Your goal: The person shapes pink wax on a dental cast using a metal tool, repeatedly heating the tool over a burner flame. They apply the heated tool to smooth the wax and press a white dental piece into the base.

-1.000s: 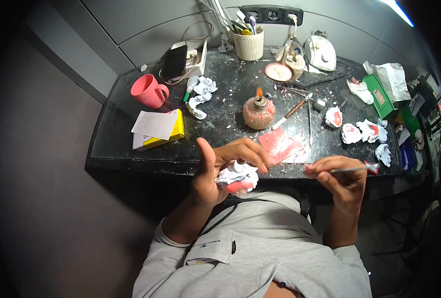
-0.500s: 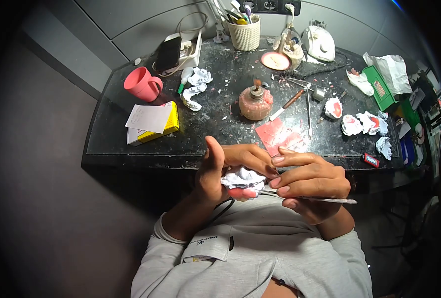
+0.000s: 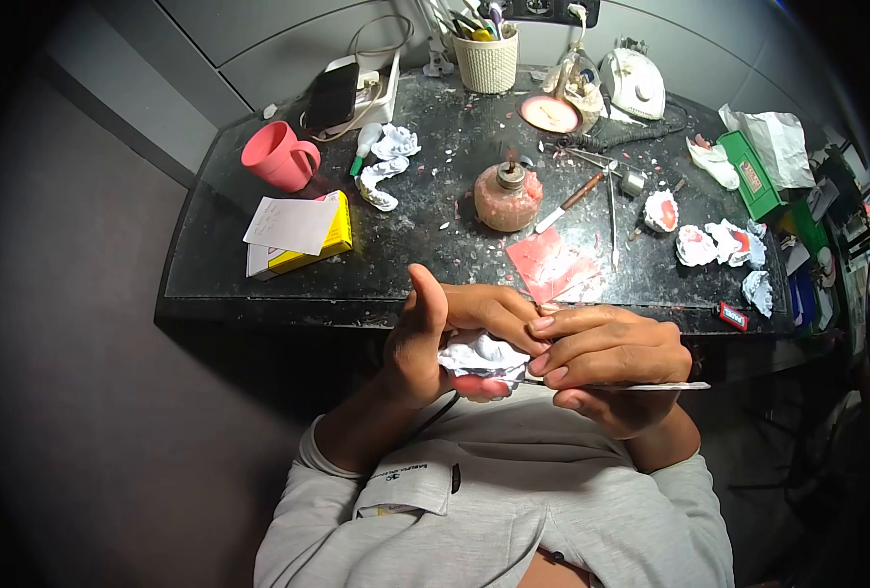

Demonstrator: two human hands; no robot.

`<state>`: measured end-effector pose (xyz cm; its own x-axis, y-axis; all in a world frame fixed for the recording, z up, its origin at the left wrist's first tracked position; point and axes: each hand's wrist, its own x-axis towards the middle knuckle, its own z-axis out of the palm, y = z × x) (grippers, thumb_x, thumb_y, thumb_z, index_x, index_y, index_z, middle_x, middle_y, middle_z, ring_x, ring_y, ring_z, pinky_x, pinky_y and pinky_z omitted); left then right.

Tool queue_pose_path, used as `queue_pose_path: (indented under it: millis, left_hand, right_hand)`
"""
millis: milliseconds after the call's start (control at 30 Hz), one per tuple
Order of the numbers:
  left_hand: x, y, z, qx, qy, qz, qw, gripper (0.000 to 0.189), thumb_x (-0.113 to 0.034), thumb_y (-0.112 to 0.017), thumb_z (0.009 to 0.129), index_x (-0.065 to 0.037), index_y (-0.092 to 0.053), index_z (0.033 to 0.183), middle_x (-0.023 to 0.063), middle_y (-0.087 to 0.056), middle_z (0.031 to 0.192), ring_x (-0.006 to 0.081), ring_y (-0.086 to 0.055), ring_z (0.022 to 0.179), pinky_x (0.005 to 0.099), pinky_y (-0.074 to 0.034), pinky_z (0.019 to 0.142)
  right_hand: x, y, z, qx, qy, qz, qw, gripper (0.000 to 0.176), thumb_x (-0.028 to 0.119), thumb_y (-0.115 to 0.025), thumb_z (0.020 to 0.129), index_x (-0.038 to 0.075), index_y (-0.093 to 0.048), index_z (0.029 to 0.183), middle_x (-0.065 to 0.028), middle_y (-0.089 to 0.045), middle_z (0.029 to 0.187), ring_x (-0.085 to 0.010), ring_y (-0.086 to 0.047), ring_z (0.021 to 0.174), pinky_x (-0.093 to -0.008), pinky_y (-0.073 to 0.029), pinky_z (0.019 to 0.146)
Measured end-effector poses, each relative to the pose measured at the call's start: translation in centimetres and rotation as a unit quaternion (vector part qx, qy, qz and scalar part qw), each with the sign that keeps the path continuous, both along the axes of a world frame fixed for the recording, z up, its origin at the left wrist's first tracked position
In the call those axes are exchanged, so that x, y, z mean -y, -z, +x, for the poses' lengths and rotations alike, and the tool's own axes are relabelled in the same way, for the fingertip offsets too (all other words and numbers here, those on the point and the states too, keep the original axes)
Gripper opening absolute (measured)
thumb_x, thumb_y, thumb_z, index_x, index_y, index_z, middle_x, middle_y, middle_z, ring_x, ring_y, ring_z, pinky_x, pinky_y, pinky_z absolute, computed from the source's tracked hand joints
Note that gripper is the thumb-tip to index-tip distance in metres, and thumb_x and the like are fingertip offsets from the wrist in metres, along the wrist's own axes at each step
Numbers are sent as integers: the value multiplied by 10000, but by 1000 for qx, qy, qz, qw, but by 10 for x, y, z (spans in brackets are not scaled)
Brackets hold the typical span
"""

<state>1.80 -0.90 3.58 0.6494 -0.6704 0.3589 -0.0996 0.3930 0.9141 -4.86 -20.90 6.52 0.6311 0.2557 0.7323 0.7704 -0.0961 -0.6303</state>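
My left hand (image 3: pixel 420 338) is closed around a white plaster dental cast (image 3: pixel 486 353), its thumb sticking up. Pink wax (image 3: pixel 479 386) lines the near underside of the cast. In my right hand (image 3: pixel 619 358) a thin metal wax carver (image 3: pixel 672 387) is pinched between thumb and fingers. Its shaft points left, and the tip reaches the pink edge of the cast; whether it touches is hard to see. The fingertips of both hands meet beside the cast. Both hands are in front of the bench edge, above my lap.
Beyond my hands, the black bench (image 3: pixel 406 279) bears a spirit burner (image 3: pixel 507 204), a pink wax sheet (image 3: pixel 543 265), a wooden-handled knife (image 3: pixel 582 191) and several plaster casts (image 3: pixel 695 245). A red lighter (image 3: pixel 733 316) lies near the edge. At left are a pink mug (image 3: pixel 276 159) and a yellow box (image 3: pixel 332 235).
The cast has tilted slightly in my left hand, and the carver's tip has shifted a little along its pink edge. The carver's outer end sits slightly higher. The camera view has moved a little.
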Motion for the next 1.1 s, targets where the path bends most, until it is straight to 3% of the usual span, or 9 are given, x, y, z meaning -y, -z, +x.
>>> queue_pose_path:
  millis: [233, 400, 533, 633, 667, 767, 900, 1033, 1100]
  left_hand:
    - [-2, 0, 2, 9, 21, -1, 1000, 1091, -658, 91, 955, 55, -729, 862, 207, -690, 942, 299, -660, 944, 361, -480, 942]
    - [-5, 1, 8, 86, 33, 16, 996, 842, -553, -131, 1047, 67, -700, 1015, 220, -689, 943, 308, -662, 938, 376, -491, 928]
    - [5, 15, 3, 2, -14, -14, 1000, 996, -606, -1, 1016, 87, -703, 879, 252, -669, 920, 315, -648, 876, 388, -490, 886]
    - [12, 16, 8, 93, -49, -88, 991, 788, -537, -145, 1051, 84, -623, 1141, 234, -689, 947, 291, -668, 839, 379, -531, 842]
    - [11, 16, 8, -82, -9, -92, 992, 952, -595, -4, 1014, 70, -685, 991, 224, -690, 927, 270, -670, 787, 348, -536, 794]
    - [8, 16, 9, 15, -111, 22, 994, 1051, -602, 103, 983, 59, -707, 873, 206, -688, 895, 254, -672, 776, 319, -531, 777]
    - [5, 15, 11, 43, -101, 33, 993, 1053, -603, 102, 983, 63, -705, 857, 195, -688, 872, 244, -673, 774, 297, -535, 767]
    - [1, 11, 8, 5, -62, 66, 996, 1090, -672, 79, 957, 84, -703, 882, 232, -666, 923, 277, -651, 810, 332, -511, 775]
    - [2, 13, 8, 24, -57, 60, 996, 1103, -692, 79, 945, 88, -697, 876, 237, -666, 927, 270, -650, 785, 322, -518, 747]
  right_hand:
    - [-1, 0, 0, -4, 2, 2, 1000, 193, -27, -820, 715, -6, -723, 881, -116, -742, 887, -324, -719, 976, -413, -583, 846]
    - [-3, 2, 2, 8, 2, 6, 1000, 193, -40, -814, 715, -11, -720, 881, -118, -740, 885, -326, -719, 976, -423, -580, 864]
    - [-3, 9, 3, 21, 15, 3, 1000, 150, -31, -782, 765, -42, -703, 892, -140, -737, 895, -333, -722, 961, -434, -581, 875]
    - [-4, 18, 1, 2, 21, 73, 997, 93, -6, -706, 860, -64, -664, 918, -195, -728, 926, -341, -720, 956, -442, -582, 869]
    - [-5, 21, 0, -14, 26, 136, 990, 89, 12, -656, 916, -73, -638, 933, -232, -721, 942, -345, -719, 956, -446, -583, 865]
    - [-1, 30, -1, -37, 14, 252, 967, 165, 84, -527, 1012, -69, -472, 1036, -357, -658, 1023, -382, -688, 1010, -467, -572, 878]
    - [0, 29, -4, -59, 6, 256, 965, 155, 78, -532, 1009, -57, -463, 1037, -348, -660, 1014, -375, -692, 999, -460, -575, 882]
    - [7, 20, 1, -11, 5, 60, 998, 124, 43, -712, 884, -60, -656, 927, -246, -709, 948, -335, -723, 935, -431, -594, 846]
    - [2, 20, 0, -28, 13, 68, 997, 133, 16, -757, 827, -64, -686, 906, -214, -719, 924, -331, -727, 925, -425, -596, 834]
